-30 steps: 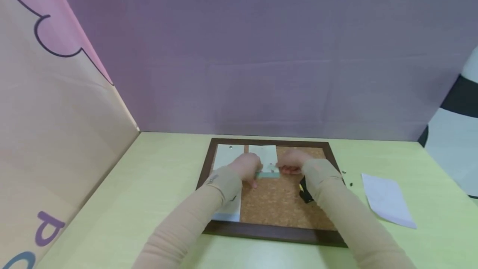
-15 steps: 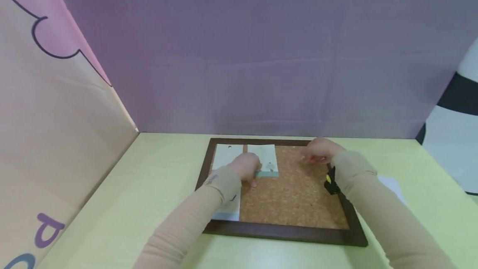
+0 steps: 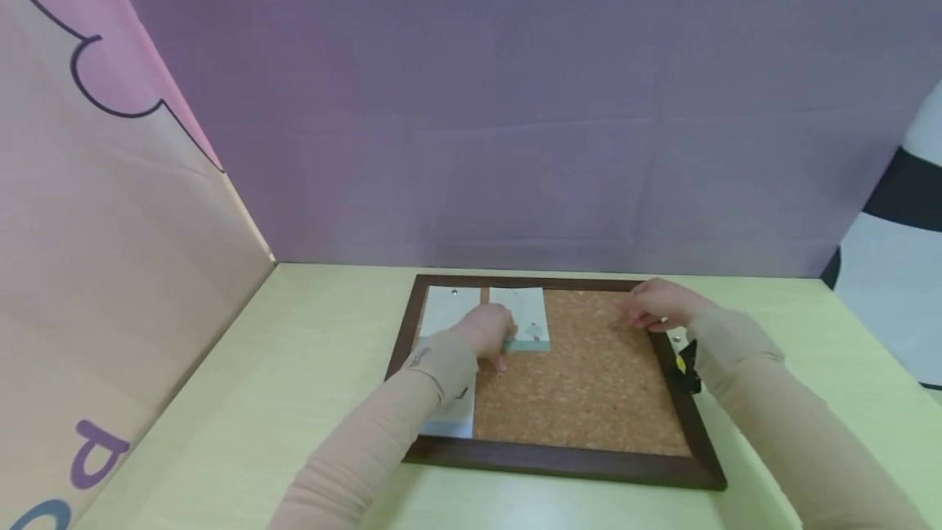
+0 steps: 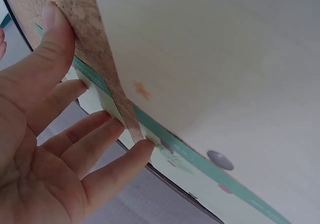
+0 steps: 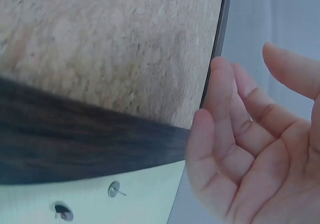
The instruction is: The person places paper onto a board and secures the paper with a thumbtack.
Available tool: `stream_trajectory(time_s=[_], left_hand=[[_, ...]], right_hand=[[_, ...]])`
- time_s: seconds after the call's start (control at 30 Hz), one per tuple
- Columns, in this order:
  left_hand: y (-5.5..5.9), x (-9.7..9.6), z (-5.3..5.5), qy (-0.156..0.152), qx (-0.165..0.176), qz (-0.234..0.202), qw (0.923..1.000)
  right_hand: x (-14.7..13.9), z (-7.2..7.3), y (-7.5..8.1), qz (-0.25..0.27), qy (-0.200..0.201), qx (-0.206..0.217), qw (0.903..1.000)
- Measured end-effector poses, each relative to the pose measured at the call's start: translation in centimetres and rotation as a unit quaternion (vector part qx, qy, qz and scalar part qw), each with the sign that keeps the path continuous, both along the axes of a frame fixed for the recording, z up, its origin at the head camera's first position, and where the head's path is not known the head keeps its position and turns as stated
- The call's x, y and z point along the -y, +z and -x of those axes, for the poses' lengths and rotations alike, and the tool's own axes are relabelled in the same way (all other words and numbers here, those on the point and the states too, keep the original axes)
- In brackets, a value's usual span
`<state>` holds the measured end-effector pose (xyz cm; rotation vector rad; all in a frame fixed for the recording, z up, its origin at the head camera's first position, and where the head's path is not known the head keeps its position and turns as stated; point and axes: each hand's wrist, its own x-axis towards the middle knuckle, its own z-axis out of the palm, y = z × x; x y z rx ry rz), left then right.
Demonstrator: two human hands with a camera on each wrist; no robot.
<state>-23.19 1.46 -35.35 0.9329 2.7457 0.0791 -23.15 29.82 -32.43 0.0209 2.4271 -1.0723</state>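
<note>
A corkboard in a dark wooden frame lies on the table. My left hand rests over the small pale sheet with a green bottom edge near the board's top; in the left wrist view its fingertips touch the papers and the thumb is spread over the cork. Another pale sheet lies at the upper left, with a tack at its top. Over the board's right edge hovers my right hand, fingers loosely bent, thumb apart, nothing held. Near it, thumbtacks lie on the table.
A lower left sheet is partly hidden by my left arm; a silver tack head shows on paper in the left wrist view. The dark frame borders the cork. A purple cloth wall stands behind the table.
My right hand has left the small sheet's right edge and moved right, past the cork to the frame's right side. My left hand has stayed in place.
</note>
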Motion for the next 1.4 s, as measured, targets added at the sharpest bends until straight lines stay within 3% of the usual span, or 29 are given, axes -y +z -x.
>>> stream_trajectory(time_s=[0.67, 0.97, 1.0, 1.07, 1.2, 1.23, 1.4], left_hand=[[0.4, -0.2, -0.6, 0.012, 0.003, -0.010, 0.9999], [-0.1, -0.4, -0.2, 0.017, 0.015, -0.008, 0.9997], [-0.9, -0.3, 0.3, 0.009, 0.010, -0.017, 0.9998], [-0.9, -0.3, 0.4, 0.011, 0.010, -0.019, 0.9997], [-0.8, -0.2, 0.2, 0.014, 0.004, -0.021, 0.9997], [0.0, -0.3, -0.4, 0.023, 0.009, -0.014, 0.9996], [-0.1, -0.2, -0.5, 0.030, 0.007, -0.020, 0.9993]], right_hand=[[-2.8, -1.0, 0.2, -0.004, 0.017, 0.003, 0.9998], [-4.4, -1.3, -0.8, -0.023, 0.043, -0.015, 0.9987], [-4.6, -1.3, -0.9, -0.028, 0.045, -0.020, 0.9984], [-4.8, -1.4, -1.0, -0.042, 0.050, -0.030, 0.9974], [-5.3, -1.6, -1.3, -0.080, 0.067, -0.064, 0.9925], [-5.4, -1.6, -1.5, -0.093, 0.073, -0.075, 0.9902], [-6.3, -1.3, -2.5, -0.164, 0.109, -0.137, 0.9708]])
